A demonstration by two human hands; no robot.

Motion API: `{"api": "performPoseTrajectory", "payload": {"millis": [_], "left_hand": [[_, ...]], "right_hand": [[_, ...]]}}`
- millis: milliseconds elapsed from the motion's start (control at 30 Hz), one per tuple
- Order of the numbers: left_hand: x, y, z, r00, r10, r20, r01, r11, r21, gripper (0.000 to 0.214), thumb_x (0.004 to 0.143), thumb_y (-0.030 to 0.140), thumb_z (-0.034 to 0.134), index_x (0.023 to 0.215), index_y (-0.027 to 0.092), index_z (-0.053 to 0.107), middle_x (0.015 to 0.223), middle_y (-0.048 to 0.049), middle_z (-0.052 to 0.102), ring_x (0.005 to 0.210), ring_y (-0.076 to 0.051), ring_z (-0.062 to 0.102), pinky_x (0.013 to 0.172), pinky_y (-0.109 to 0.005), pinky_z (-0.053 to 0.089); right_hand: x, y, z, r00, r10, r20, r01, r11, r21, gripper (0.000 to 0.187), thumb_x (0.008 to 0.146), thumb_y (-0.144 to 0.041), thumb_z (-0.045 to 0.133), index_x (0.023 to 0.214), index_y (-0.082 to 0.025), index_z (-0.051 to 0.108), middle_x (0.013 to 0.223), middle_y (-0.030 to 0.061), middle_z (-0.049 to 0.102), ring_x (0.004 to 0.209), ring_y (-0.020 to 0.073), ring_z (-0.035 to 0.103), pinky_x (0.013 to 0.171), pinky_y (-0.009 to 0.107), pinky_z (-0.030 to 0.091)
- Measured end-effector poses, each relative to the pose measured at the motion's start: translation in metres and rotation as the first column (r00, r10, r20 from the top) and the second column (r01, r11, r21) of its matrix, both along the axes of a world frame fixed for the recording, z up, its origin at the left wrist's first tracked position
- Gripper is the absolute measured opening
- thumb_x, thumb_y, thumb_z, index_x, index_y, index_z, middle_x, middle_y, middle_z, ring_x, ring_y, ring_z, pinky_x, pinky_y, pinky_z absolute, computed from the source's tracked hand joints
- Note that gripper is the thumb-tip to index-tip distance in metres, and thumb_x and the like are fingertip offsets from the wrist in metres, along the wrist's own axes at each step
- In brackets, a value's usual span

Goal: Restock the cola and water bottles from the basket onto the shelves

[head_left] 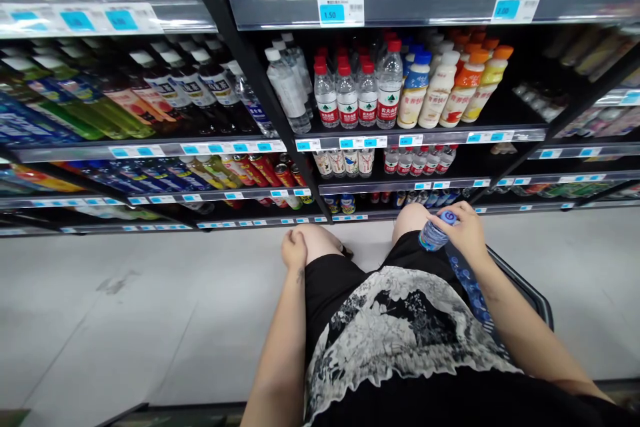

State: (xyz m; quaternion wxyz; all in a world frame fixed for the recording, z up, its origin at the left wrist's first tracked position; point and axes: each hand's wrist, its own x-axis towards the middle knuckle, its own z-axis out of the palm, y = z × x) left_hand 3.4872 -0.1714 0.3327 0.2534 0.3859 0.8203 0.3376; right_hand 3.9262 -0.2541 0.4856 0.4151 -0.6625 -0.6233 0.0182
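Note:
My right hand [463, 230] is closed around a clear water bottle with a blue cap [434, 233], held above my right knee. My left hand [294, 250] rests on my left knee with its fingers curled, nothing showing in them. I am crouched or seated low before a drinks shelf [420, 137]. On it, straight ahead, stand red-capped water bottles [367, 93] and white drink bottles with blue and orange caps [453, 83].
Black shelving with blue price tags runs across the view, packed with bottled teas and dark drinks [165, 90] at left and cans on lower tiers. A dark frame [530, 293], possibly a cart or basket, sits under my right arm. Grey floor lies in front.

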Motion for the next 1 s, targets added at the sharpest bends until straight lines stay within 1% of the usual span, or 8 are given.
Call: {"api": "performPoseTrajectory", "payload": {"millis": [100,167,333,433,500,667,900,1000], "left_hand": [[0.000,0.000,0.000,1.000,0.000,-0.001,0.000,1.000,0.004,0.055,0.098,0.035,0.050,0.147,0.010,0.055,0.139,-0.0208,0.064,0.134,-0.035,0.057,0.115,-0.048,0.043],[-0.001,0.000,0.000,1.000,-0.001,0.001,0.001,1.000,0.007,0.055,0.098,0.035,0.050,0.147,0.009,0.055,0.139,-0.0210,0.064,0.134,-0.035,0.057,0.115,-0.047,0.043],[-0.001,-0.002,-0.002,1.000,0.005,0.008,-0.005,1.000,0.018,0.055,0.099,0.036,0.048,0.148,0.011,0.054,0.141,-0.0195,0.063,0.135,-0.034,0.056,0.116,-0.046,0.042],[-0.001,-0.001,-0.005,1.000,0.014,0.014,-0.014,1.000,0.013,0.054,0.099,0.037,0.049,0.147,0.012,0.055,0.141,-0.0188,0.063,0.135,-0.034,0.056,0.116,-0.047,0.042],[-0.002,0.000,-0.006,1.000,0.019,0.016,-0.019,1.000,0.005,0.055,0.099,0.037,0.049,0.147,0.013,0.055,0.141,-0.0188,0.063,0.134,-0.034,0.057,0.115,-0.047,0.042],[-0.002,0.000,-0.004,1.000,0.016,0.017,-0.016,1.000,-0.002,0.055,0.099,0.038,0.048,0.147,0.012,0.054,0.141,-0.0189,0.063,0.134,-0.034,0.057,0.114,-0.046,0.043],[0.000,-0.001,0.002,1.000,0.012,0.009,-0.012,1.000,0.001,0.054,0.098,0.034,0.049,0.146,0.011,0.055,0.140,-0.0196,0.064,0.134,-0.033,0.057,0.115,-0.045,0.043],[0.000,-0.002,0.003,1.000,0.012,0.002,-0.012,1.000,0.001,0.054,0.098,0.035,0.048,0.146,0.010,0.055,0.140,-0.0199,0.063,0.134,-0.034,0.057,0.115,-0.046,0.043]], "right_hand": [[0.003,0.000,-0.001,0.998,0.025,-0.059,-0.026,1.000,-0.016,0.050,0.080,-0.069,0.076,0.095,-0.022,0.080,0.092,0.0069,0.067,0.080,0.0219,0.064,0.073,0.035,0.053],[0.005,-0.002,-0.002,0.988,0.025,-0.155,-0.027,1.000,-0.012,0.056,0.075,-0.068,0.082,0.106,-0.021,0.078,0.095,0.0072,0.068,0.083,0.0224,0.065,0.072,0.035,0.057],[0.016,-0.011,-0.003,0.895,0.013,-0.445,0.009,0.999,0.048,0.071,0.067,-0.054,0.092,0.125,-0.021,0.070,0.091,0.0052,0.070,0.090,0.0242,0.070,0.085,0.041,0.062],[0.023,-0.017,0.002,0.838,0.099,-0.537,-0.067,0.995,0.079,0.084,0.065,-0.045,0.095,0.137,-0.022,0.061,0.091,0.0050,0.072,0.093,0.0260,0.072,0.088,0.044,0.063],[0.027,-0.021,0.005,0.807,0.158,-0.568,-0.158,0.986,0.051,0.089,0.063,-0.042,0.096,0.140,-0.022,0.057,0.092,0.0059,0.074,0.094,0.0267,0.073,0.089,0.045,0.063],[0.032,-0.022,0.002,0.746,0.222,-0.628,-0.391,0.909,-0.143,0.085,0.068,-0.043,0.094,0.141,-0.022,0.056,0.103,0.0108,0.076,0.099,0.0274,0.073,0.097,0.046,0.061],[0.053,-0.007,-0.015,0.670,0.300,-0.679,-0.551,0.814,-0.185,0.076,0.071,-0.043,0.091,0.135,-0.020,0.057,0.105,0.0126,0.076,0.102,0.0283,0.072,0.092,0.043,0.060],[0.052,-0.002,-0.024,0.668,0.287,-0.686,-0.512,0.847,-0.144,0.057,0.072,-0.050,0.086,0.115,-0.020,0.063,0.106,0.0120,0.075,0.098,0.0289,0.072,0.089,0.044,0.059]]}}
